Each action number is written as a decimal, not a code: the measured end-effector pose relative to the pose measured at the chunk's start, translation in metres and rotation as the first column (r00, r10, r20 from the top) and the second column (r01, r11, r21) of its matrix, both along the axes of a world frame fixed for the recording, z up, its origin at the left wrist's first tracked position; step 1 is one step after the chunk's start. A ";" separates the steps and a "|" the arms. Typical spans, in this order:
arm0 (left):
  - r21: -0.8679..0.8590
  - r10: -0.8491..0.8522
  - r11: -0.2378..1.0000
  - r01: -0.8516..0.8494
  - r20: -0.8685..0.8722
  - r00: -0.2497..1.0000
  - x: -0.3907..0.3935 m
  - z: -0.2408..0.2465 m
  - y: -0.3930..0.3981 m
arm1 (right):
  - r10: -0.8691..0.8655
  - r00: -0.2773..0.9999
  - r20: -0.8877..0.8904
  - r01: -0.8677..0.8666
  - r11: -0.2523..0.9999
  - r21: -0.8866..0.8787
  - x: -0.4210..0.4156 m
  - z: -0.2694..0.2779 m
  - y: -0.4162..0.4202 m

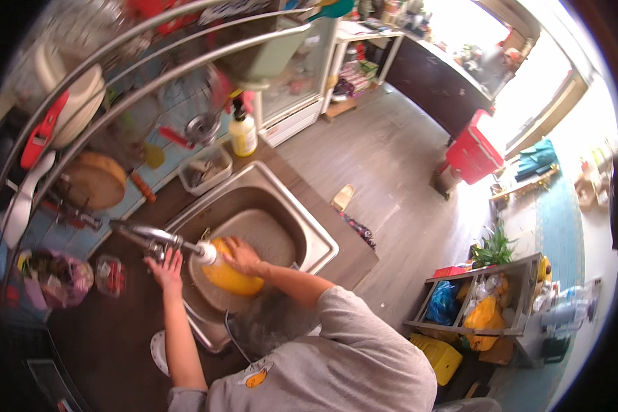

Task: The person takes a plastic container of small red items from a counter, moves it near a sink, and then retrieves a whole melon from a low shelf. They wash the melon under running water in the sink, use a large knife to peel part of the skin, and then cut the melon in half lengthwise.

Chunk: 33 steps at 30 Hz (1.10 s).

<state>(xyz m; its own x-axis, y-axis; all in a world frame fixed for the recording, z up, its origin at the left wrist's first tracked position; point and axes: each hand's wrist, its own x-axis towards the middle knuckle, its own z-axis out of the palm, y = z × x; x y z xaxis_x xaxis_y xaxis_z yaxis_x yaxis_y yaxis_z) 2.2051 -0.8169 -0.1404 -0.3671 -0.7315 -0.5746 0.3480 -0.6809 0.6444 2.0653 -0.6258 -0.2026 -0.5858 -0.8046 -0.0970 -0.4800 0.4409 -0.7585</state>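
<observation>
In the sink [280, 222], a smooth yellow rounded object [237, 280] lies under the white tip of the faucet [157, 234]. My right hand [241, 256] is curled over its upper edge, with some fingers hidden behind the faucet tip. I cannot tell exactly what this yellow thing is. Beside the faucet's base, at the near-left rim of the sink, my left hand [167, 271] has its fingers spread and holds nothing. Its fingertips are close to the faucet handle; whether they touch it is unclear.
A yellow pump bottle [243, 136] and a plastic tub [205, 170] stand behind the sink. Metal rack rails [149, 77] arch overhead at the left. A purple bag [56, 278] and a clear box [110, 276] sit on the dark counter [103, 340]. A slipper [342, 197] lies on the floor.
</observation>
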 end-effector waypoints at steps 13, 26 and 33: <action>-0.708 0.258 0.240 0.664 0.706 0.659 -0.023 -0.096 0.112 | 0.274 0.856 -0.438 -0.369 0.918 -0.147 0.013 0.002 -0.020; -0.745 0.282 0.137 0.653 0.661 0.696 -0.040 -0.099 0.125 | 0.100 0.939 -0.329 -0.146 0.982 -0.116 -0.015 -0.008 -0.031; -0.320 -0.136 0.832 0.454 0.674 0.726 -0.033 -0.143 0.071 | 0.427 0.733 -0.529 -0.543 0.836 -0.078 0.016 0.018 0.014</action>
<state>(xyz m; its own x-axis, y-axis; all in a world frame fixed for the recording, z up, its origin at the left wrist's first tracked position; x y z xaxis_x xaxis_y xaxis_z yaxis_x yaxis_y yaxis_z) 2.1718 -0.7454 -0.2832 -0.3013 -0.8676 -0.3955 -0.3892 -0.2667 0.8817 2.0816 -0.6118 -0.1846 -0.0324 -0.9562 0.2910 -0.9016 -0.0977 -0.4215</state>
